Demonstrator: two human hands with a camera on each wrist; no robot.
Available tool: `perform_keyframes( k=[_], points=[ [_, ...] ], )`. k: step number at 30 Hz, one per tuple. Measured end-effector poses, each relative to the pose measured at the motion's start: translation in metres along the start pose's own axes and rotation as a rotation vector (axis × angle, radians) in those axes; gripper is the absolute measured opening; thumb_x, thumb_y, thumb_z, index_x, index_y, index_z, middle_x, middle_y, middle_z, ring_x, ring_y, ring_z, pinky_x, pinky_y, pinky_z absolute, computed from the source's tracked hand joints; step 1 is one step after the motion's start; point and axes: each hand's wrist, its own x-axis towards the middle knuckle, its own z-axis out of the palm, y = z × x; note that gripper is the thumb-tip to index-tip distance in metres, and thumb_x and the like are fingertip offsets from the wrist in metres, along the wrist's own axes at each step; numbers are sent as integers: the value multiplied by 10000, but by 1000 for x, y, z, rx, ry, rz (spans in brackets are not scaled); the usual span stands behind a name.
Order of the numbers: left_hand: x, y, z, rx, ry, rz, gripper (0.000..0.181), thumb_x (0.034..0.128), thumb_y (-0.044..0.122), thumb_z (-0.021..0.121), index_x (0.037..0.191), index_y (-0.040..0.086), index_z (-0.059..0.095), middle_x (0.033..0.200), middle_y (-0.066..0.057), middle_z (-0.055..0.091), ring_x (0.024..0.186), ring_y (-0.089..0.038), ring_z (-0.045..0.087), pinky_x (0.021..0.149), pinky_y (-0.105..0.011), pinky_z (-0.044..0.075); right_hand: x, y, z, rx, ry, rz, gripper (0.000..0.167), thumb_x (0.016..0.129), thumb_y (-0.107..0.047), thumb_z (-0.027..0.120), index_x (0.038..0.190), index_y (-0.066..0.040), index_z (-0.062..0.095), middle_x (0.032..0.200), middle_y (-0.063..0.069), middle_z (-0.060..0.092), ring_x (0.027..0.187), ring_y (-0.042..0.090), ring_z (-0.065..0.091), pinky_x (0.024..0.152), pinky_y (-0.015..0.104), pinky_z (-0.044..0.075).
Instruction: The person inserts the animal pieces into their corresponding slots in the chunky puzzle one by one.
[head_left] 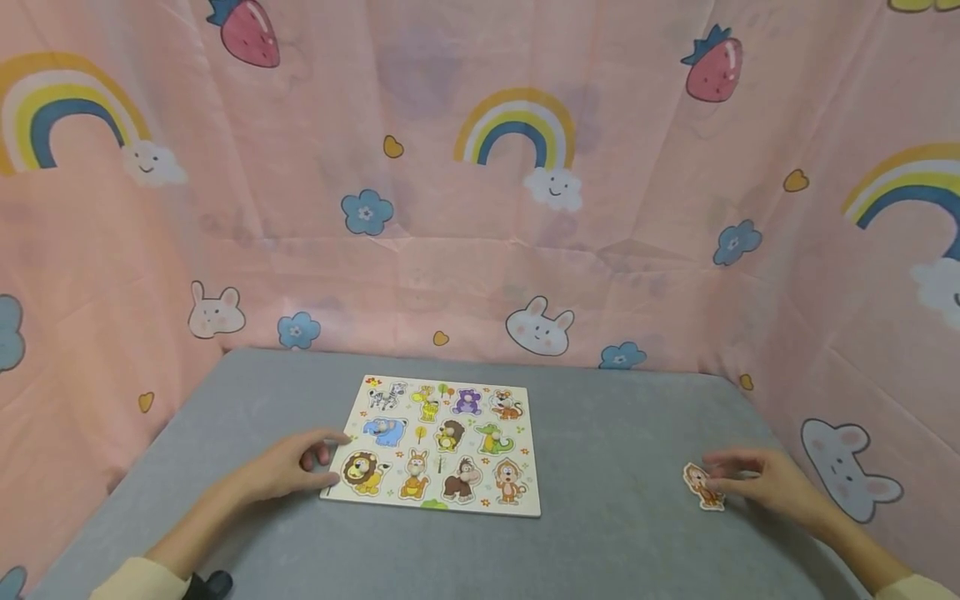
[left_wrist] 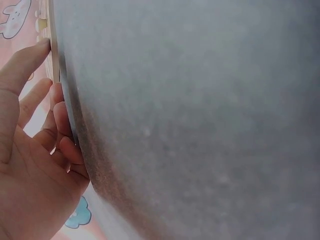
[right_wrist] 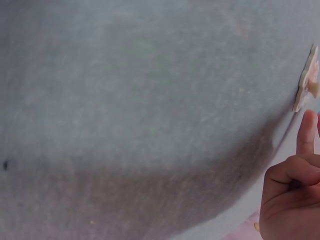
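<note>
A white wooden knob puzzle board with animal pictures lies on the table, left of centre. My left hand touches its left edge with thumb and forefinger, the other fingers loosely bent. In the left wrist view the thumb meets the board's edge. Far to the right, a monkey puzzle piece lies face up. My right hand is at its right side, thumb and forefinger spread beside it. In the right wrist view the piece shows its knob, with a fingertip just short of it.
A grey cloth covers the table. Behind it and at both sides hangs a pink curtain printed with rainbows, rabbits and flowers. A dark strap shows at the left wrist.
</note>
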Motion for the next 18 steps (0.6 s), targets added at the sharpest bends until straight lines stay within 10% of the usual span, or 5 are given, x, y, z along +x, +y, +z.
perform_keyframes(
  k=[18],
  points=[
    [0, 2, 0, -14, -12, 4, 502, 869, 160, 827, 1289, -11, 612, 901, -16, 522, 744, -118, 466, 648, -281, 389, 8, 2, 3, -20, -124, -122, 158, 906, -45, 759, 1020, 63, 738, 847, 14, 718, 798, 68, 632, 657, 257, 481]
  ],
)
